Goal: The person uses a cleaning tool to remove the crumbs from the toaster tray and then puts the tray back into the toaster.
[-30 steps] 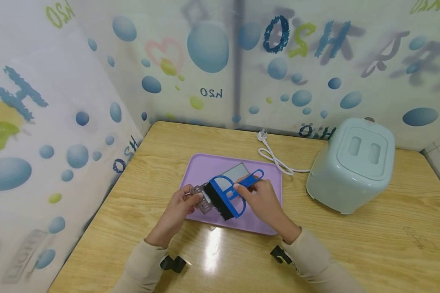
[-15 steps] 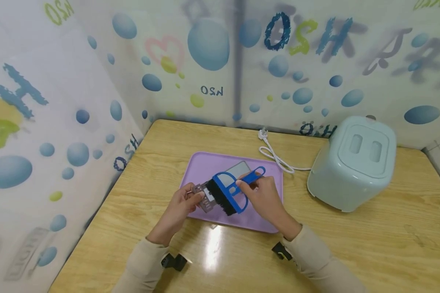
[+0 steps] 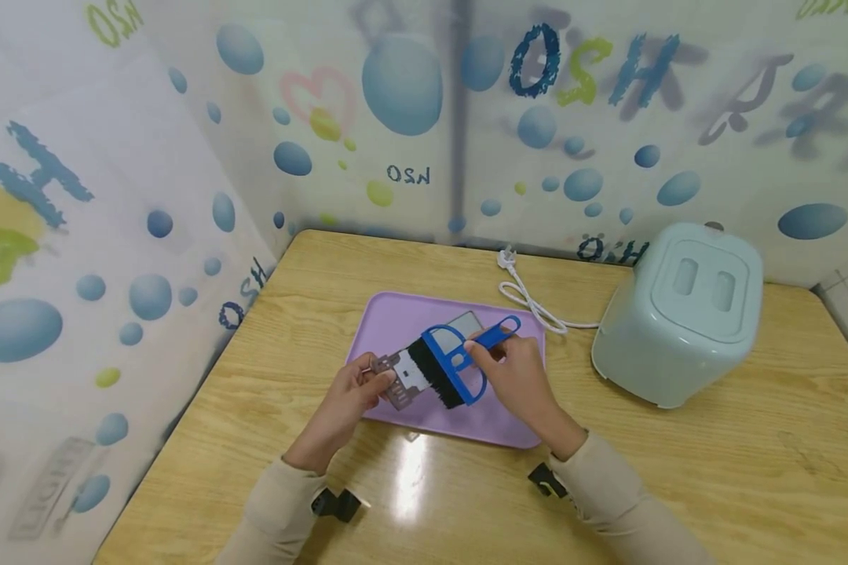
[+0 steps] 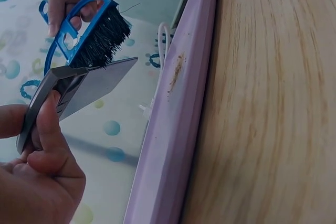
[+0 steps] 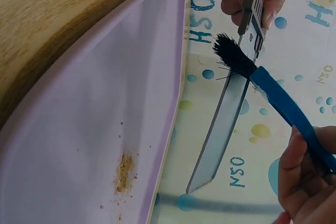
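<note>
My left hand [image 3: 345, 399] pinches the slotted grey end of a flat metal crumb tray [image 4: 100, 88], thumb on top. The crumb tray is tilted, its far end pointing down toward a purple tray [image 3: 389, 323] beneath. With thumb and fingers, my right hand [image 3: 521, 386] grips the handle of a blue brush [image 3: 459, 367]. Black bristles [image 5: 233, 56] lie against the crumb tray's upper face near its grey end, hiding its middle in the head view. Brown crumbs [image 5: 125, 172] are scattered on the purple tray. A few specks show at the crumb tray's lower end in the right wrist view.
At the right of the wooden table [image 3: 714, 471] stands a mint-green toaster [image 3: 678, 314]. Its white cord [image 3: 530, 302] and plug lie behind the purple tray. A patterned wall sheet [image 3: 410, 196] borders the table's back and left.
The brush has slid right and slightly away along the crumb tray, uncovering a pale patch by the grey end. My right hand moved with it; the left hand has stayed nearly still.
</note>
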Demonstrator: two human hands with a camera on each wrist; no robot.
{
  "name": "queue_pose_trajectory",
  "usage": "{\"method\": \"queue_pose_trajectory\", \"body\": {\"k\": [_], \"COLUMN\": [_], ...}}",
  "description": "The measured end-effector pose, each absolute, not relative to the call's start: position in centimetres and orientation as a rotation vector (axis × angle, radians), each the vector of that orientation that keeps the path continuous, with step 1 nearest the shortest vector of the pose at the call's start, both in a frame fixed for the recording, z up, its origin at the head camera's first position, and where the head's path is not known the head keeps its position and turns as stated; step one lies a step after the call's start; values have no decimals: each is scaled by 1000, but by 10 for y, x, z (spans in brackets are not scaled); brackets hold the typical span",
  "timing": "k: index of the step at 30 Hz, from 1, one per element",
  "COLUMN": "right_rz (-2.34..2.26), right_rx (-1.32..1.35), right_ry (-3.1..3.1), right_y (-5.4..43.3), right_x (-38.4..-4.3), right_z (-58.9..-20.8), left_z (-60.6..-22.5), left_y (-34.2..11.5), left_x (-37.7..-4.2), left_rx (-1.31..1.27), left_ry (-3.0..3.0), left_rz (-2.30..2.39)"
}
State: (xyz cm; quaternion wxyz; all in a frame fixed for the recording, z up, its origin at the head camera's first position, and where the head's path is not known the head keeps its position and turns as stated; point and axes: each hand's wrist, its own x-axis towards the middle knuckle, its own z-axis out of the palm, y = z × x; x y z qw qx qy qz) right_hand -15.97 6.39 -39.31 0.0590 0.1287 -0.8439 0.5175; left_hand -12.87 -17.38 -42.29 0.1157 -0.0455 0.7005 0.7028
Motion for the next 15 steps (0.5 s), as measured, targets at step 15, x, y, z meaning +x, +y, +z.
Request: {"method": "queue_pose_trajectory", "body": {"k": [15], "right_rz": [1400], "right_rx": [287], "right_ry": [-2573], "right_y": [75], "right_x": [-166], "right_z": [-393], "left_z": [-420], "left_y": [-175], "left_x": [-128], "left_rx": [-142], "left_ry": [2076], "left_rz": [2048]}}
